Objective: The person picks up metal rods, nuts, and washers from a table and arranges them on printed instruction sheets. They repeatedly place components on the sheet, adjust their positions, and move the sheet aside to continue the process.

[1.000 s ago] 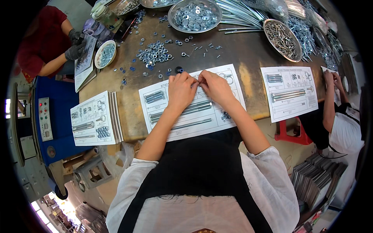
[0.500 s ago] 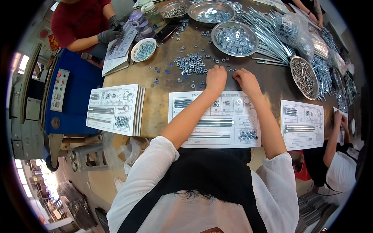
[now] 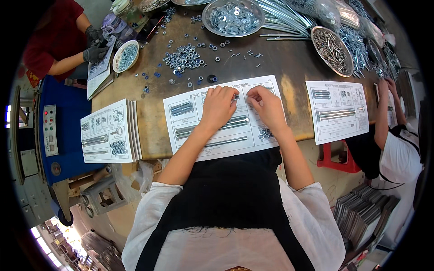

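Worn brown workbench (image 3: 294, 63): my left hand (image 3: 220, 105) and right hand (image 3: 266, 105) seemingly pinch a small bolt (image 3: 235, 96) between them over the printed sheet (image 3: 194, 122); I seat it squarely.

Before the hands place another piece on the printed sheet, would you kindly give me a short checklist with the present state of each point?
1. Printed sheet lies flat on the table: ok.
2. Both hands over the sheet, left hand and right hand: ok.
3. Small part between the fingers: cannot tell, too small.
4. Long bolts lie on their printed outlines: ok.
5. Loose nuts lie just beyond the sheet: ok.
6. Bowl of washers stocked: ok.
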A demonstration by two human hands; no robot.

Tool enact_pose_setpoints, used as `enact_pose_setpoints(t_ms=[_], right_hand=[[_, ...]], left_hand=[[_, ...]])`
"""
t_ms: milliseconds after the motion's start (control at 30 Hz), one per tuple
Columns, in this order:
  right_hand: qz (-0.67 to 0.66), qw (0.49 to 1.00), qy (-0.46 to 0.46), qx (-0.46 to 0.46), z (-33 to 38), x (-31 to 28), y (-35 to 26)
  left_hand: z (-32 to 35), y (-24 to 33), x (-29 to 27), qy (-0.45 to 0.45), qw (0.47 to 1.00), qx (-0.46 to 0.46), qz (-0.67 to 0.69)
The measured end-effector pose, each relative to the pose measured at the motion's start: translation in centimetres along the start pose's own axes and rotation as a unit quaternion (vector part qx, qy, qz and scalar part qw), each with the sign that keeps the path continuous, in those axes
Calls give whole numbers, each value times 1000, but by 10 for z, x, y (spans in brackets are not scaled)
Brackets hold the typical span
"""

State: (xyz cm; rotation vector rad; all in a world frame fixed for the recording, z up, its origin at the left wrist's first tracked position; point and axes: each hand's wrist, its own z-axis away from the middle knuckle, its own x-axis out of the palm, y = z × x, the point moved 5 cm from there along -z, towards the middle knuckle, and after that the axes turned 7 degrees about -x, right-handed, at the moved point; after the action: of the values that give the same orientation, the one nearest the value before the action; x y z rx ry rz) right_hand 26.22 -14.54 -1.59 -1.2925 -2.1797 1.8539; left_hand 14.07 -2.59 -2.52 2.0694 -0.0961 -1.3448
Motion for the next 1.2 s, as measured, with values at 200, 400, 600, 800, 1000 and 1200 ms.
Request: enact_pose_setpoints(t_ms=[200, 400, 600, 800, 1000, 1200], right_hand=[[35, 999, -19, -34, 4, 18, -1], [45, 997, -33, -47, -4, 34, 0], [34, 999, -21, -6, -5, 36, 6], [-24, 999, 29, 35, -11, 19, 10], [317, 910, 263, -46, -79, -178, 82], [400, 884, 112, 215, -102, -287, 221]], left_hand=[[-2, 2, -2, 46, 999, 8, -26], [-1, -9, -9, 22, 1000, 0, -18], [-5, -4, -9, 3, 1000, 6, 0], [-7, -9, -8, -5, 1000, -5, 20], [-1, -27, -27, 27, 998, -43, 23], [2, -18, -34, 40, 996, -45, 60]])
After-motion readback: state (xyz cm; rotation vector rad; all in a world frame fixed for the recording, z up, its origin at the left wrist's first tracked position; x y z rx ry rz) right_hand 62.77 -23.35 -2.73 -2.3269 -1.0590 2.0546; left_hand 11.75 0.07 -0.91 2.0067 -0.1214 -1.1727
